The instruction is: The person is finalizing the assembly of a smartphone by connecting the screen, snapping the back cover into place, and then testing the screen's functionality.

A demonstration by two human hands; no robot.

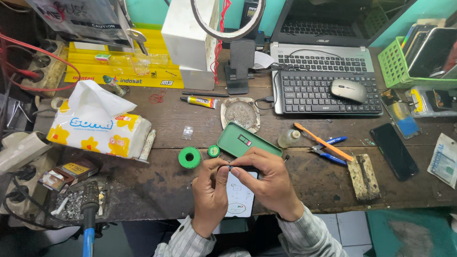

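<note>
Two hands, the left hand (210,187) and the right hand (267,180), pinch one white phone (239,196); just above the grip lie one green phone case (246,141) and two green solder spools (190,157); right of it, one dark phone (394,151); further up, one keyboard (308,93) and one mouse (348,90).

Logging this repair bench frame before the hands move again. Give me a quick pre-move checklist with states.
1. Both hands on the work: ok. Left hand and right hand meet over a white phone at the table's front edge.
2. Small dark part pinched between the fingers: cannot tell what it is or how firm the grip is.
3. Green phone case clear of the hands: ok, lies just behind them.
4. Solder spool within reach: ok, left of the hands.
5. Soldering iron parked: ok, in its stand at the left edge.
6. Blue pliers and orange tool clear of the hands: ok, lying to the right.
</note>
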